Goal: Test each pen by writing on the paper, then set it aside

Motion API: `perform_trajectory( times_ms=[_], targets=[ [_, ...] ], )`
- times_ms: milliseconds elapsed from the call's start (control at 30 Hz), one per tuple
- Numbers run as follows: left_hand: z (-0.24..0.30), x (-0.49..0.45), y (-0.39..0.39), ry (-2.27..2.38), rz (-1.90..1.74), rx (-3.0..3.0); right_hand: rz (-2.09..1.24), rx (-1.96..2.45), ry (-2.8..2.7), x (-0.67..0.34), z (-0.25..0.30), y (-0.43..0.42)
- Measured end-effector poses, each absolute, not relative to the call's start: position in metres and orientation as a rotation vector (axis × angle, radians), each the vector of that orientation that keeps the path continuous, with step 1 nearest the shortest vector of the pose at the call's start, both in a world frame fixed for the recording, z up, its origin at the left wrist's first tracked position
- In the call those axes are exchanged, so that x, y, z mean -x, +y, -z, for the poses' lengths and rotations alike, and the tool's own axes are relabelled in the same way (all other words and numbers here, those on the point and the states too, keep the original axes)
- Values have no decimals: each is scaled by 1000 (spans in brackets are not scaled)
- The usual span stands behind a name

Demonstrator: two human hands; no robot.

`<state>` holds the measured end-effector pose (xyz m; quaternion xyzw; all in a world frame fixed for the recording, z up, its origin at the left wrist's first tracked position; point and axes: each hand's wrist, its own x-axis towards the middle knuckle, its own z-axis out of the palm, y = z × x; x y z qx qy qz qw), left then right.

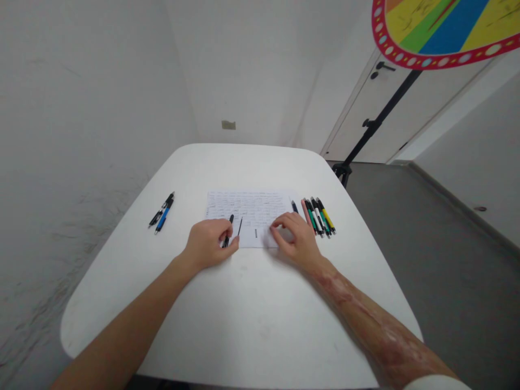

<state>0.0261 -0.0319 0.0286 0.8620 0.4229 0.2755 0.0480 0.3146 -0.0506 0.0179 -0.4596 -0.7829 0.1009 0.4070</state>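
Note:
My left hand (211,241) rests at the near left part of a handwritten sheet of paper (247,200). Its fingers are curled and the thumb stands apart from them. A black pen (231,219) runs beneath the index finger, partly hidden by it. Close to the thumb tip lies a thin dark refill (240,225). A small spring (255,233) sits on the paper between my hands. Over the sheet's right part, my right hand (298,238) has thumb and index finger pinched together; anything between the tips is too small to see.
Several colourful pens (319,216) lie side by side right of the paper, near a dark pen piece (294,206). Further pens (162,213) lie at the left of the white table (244,325). A colourful wheel (447,32) on a black stand (377,122) stands beyond.

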Motion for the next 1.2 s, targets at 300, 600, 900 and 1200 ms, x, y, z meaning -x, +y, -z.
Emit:
perform_trajectory(
  times_ms=[300, 600, 900, 1200],
  targets=[
    [-13, -2, -7, 1736, -993, -2311, -401, 1138, -1464, -337, -3, -34],
    [-12, -2, -6, 1703, -963, -2389, -361, 1143, -1597, -335, 1, -36],
    [-28, -20, -12, 1488, -831, -2649, -213, 1131, -2230, -315, -27, -46],
    [-44, -50, -1, 1398, -391, -2842, -143, 1150, -2508, -289, -38, -32]
  ],
)
